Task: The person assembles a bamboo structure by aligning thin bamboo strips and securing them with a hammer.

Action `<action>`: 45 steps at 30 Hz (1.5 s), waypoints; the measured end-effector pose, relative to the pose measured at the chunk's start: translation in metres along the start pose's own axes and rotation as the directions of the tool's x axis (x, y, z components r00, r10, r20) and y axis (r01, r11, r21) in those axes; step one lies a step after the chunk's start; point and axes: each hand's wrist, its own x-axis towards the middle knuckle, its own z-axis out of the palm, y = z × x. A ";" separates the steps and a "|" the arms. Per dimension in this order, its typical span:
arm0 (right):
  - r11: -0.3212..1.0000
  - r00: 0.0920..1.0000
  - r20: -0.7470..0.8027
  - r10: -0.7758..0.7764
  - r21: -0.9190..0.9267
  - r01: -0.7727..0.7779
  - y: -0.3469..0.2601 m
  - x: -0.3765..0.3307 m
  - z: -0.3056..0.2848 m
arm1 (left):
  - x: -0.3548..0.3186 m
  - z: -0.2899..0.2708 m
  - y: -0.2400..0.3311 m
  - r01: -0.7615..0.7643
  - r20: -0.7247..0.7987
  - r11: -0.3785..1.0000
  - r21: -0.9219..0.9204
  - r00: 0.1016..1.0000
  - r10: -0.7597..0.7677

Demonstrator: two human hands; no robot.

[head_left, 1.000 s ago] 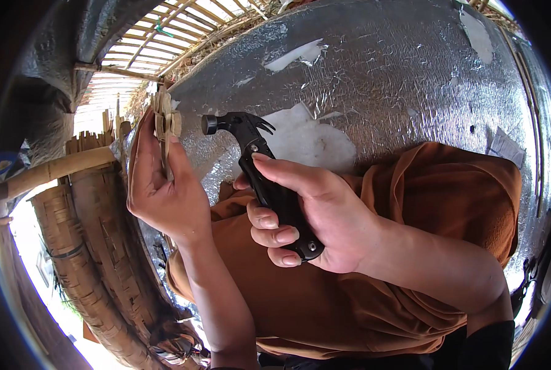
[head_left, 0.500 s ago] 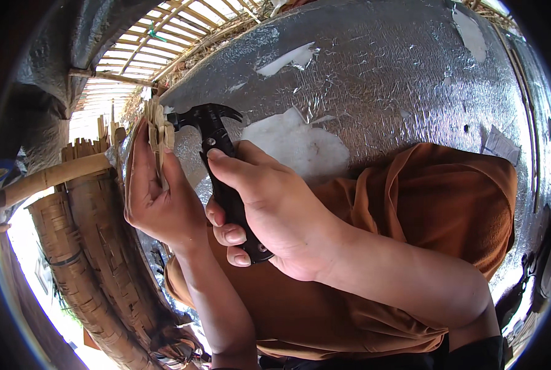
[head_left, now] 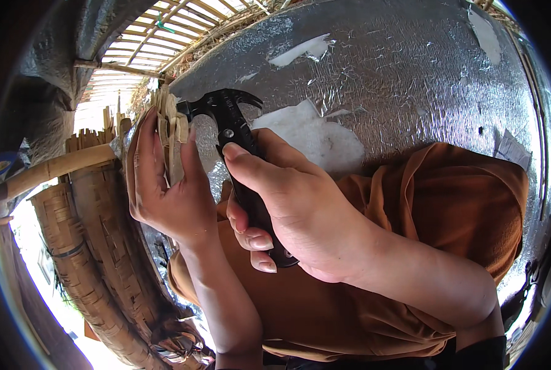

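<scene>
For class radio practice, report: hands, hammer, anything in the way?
Right hand gripping black hammer. Left hand holding pale wood strips. Hammer head beside strips, contact unclear; no obstruction visible.

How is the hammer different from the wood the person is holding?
The hammer is black, while the wood is pale tan. The hammer looks smooth; the wood looks rough and splintery. The hammer is in the right hand, and the wood is in the left hand. The hammer also looks longer than the part of the wood that shows. Both are held up.
</scene>
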 end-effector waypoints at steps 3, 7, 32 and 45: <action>1.000 1.000 0.013 -0.011 -0.024 0.012 0.002 0.000 0.003 | 0.000 0.006 0.001 0.066 -0.149 0.998 0.007 0.987 -0.064; 1.000 0.998 0.052 -0.022 0.013 0.022 0.004 0.000 0.003 | -0.001 0.005 -0.005 0.089 -0.202 0.994 0.060 0.977 -0.076; 0.992 0.998 0.058 0.000 0.126 -0.007 0.009 -0.013 0.013 | 0.005 0.010 -0.006 -0.001 -0.323 0.967 0.254 0.942 0.086; 0.992 0.998 0.039 0.047 0.114 -0.051 0.004 -0.018 0.011 | 0.001 0.010 0.000 0.022 -0.290 0.963 0.269 0.955 0.059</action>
